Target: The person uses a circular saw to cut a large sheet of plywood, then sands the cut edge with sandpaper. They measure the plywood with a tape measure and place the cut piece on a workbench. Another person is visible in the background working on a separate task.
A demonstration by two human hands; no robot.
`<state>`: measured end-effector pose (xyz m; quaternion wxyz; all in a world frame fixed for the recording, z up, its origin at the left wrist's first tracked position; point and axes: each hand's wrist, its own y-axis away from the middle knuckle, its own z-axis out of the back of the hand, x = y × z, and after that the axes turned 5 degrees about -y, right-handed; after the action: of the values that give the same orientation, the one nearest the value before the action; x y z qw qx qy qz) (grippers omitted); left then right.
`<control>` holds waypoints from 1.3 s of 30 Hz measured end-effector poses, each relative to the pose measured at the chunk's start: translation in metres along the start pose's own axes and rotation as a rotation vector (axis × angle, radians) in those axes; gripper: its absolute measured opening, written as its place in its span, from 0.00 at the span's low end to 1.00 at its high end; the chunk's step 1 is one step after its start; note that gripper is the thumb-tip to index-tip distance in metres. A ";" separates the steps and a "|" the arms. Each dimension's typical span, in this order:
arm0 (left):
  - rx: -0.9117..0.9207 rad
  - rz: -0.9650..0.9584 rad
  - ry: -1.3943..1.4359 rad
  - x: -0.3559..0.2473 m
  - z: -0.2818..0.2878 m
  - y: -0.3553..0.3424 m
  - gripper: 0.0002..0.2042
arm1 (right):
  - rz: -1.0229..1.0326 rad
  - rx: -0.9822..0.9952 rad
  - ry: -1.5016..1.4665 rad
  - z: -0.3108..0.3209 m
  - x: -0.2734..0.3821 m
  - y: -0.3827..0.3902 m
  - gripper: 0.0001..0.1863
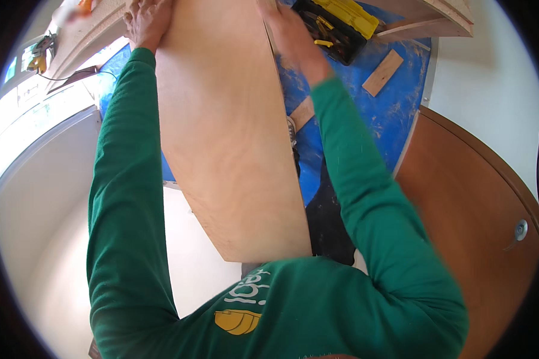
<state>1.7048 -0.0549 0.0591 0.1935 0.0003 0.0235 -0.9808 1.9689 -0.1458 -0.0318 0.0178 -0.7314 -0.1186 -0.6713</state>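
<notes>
A long wooden board point(230, 131) is seen running from top centre down to lower centre of the frame, its near end cut at a slant and set close above the green shirt point(341, 305). The hands are held apart, one at each long edge. The L hand point(147, 24) is laid on the board's L edge, upper left of frame; whether it's clamped there can't be told. The R hand point(292, 43) is placed at the R edge, top centre, blurred, w/ fingertips partly cut off by the frame; its grip can't be told either. Both arms are covered by green sleeves, stretched up from the bottom of frame. Blue sheeting point(365, 128), dusted w/ pale specks, is spread R of the board. On it, upper right of centre, a black toolbox point(335, 27) w/ yellow parts is seen, plus a small wood block point(382, 73) just below & right. A 2nd offcut point(303, 112) is partly hidden btwn board & R sleeve, w/ a shoe point(291, 128) next to it. A yellow corded tool point(38, 58) is seen far upper left. A brown door point(467, 197) w/ round metal fitting point(521, 230) is shown at lower right.
</notes>
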 end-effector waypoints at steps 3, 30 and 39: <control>0.133 -0.118 -0.175 -0.007 0.007 0.007 0.23 | 0.072 -0.164 -0.070 -0.018 0.001 0.141 0.26; -0.044 -0.449 -0.339 0.019 -0.005 0.000 0.22 | 0.207 0.129 0.372 -0.006 0.009 -0.016 0.17; -0.049 -0.376 -0.246 0.024 -0.016 -0.014 0.33 | 0.235 0.043 0.564 -0.004 -0.018 0.149 0.27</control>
<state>1.6767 -0.0505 0.0434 0.0085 -0.1283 0.0231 -0.9914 1.9937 -0.2940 -0.0292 0.1430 -0.5243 -0.0377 -0.8386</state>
